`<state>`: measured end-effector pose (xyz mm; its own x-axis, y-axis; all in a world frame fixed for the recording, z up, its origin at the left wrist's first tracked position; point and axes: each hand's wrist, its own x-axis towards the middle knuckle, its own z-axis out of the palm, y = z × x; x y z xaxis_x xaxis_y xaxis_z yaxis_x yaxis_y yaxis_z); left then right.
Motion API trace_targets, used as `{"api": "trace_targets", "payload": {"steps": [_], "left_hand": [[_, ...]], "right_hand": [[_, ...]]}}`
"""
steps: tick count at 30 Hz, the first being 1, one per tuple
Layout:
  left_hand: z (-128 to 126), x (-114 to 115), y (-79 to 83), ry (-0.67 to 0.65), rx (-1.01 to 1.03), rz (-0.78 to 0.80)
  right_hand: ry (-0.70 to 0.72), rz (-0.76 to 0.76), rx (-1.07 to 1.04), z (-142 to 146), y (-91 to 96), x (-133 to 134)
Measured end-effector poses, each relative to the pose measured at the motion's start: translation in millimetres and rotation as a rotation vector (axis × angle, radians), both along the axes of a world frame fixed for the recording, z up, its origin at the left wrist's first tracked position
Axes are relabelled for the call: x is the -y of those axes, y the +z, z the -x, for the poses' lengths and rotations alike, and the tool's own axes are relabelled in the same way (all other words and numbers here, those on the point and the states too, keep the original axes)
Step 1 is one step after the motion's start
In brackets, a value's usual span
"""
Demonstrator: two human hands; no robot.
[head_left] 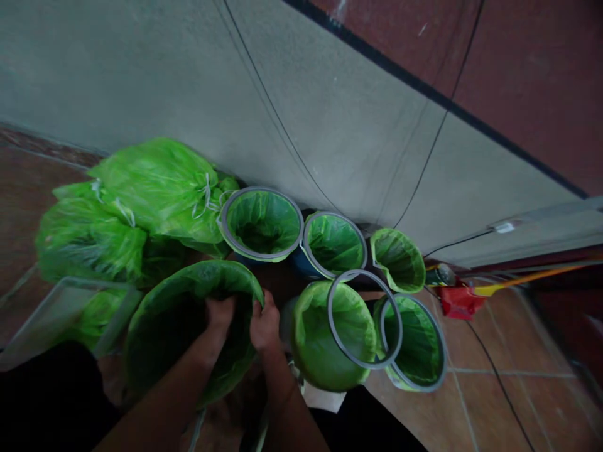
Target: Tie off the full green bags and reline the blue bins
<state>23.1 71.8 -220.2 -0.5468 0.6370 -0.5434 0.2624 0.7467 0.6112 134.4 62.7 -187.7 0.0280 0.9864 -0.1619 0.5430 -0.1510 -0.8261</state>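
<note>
Gripping the edge of a green-lined bin

Reaching in from the near side, both hands work at the large green-lined bin (181, 282), which stands on the floor near the person, left of the other bins. The right hand (264, 321) grasps the rim at its right side, thumb inward and fingers curled over the edge. The left hand (220, 314) is down inside, against the far inner wall (its fingers are lost in shadow, so I cannot tell whether they clutch the liner).

Just right of the right hand stands a ringless green-lined bin (308, 370). A loose grey ring (330, 314) lies tilted across its right part and overlaps the ringed near bin (417, 326) at the right. Along the wall (141, 75) runs a far row: a left far bin (264, 207) and a middle far bin (330, 242), both with grey rings, then a smaller lined bin (400, 257) at the right.

To the left, plump green bags (155, 188) lie heaped beyond a clear plastic box (35, 323). Far right, a red dustpan (459, 302) rests on the tiled floor (518, 402).
</note>
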Motion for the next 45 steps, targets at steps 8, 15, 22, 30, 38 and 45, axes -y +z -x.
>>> {"api": "trace_targets", "payload": {"steps": [8,15,22,30,38,45], "left_hand": [[-9,-16,26.5,-0.19,-0.316,-0.029],[7,-28,13.2,-0.511,-0.376,0.108],[5,-22,2.6,-0.608,-0.284,0.135],[32,-22,37.3,-0.684,-0.223,0.22],[61,-33,110.4,-0.272,-0.493,-0.226],[91,-44,86.0,-0.563,-0.392,-0.224]], "right_hand": [[0.007,-0.003,0.009,1,0.6,0],[0.008,-0.017,0.044,1,-4.1,1],[0.033,0.005,0.074,0,-9.5,0],[-0.11,-0.032,-0.136,-11,9.5,-17],[0.053,0.007,-0.391,14,12.9,-90],[0.165,0.018,-0.428,22,2.4,-84]]}}
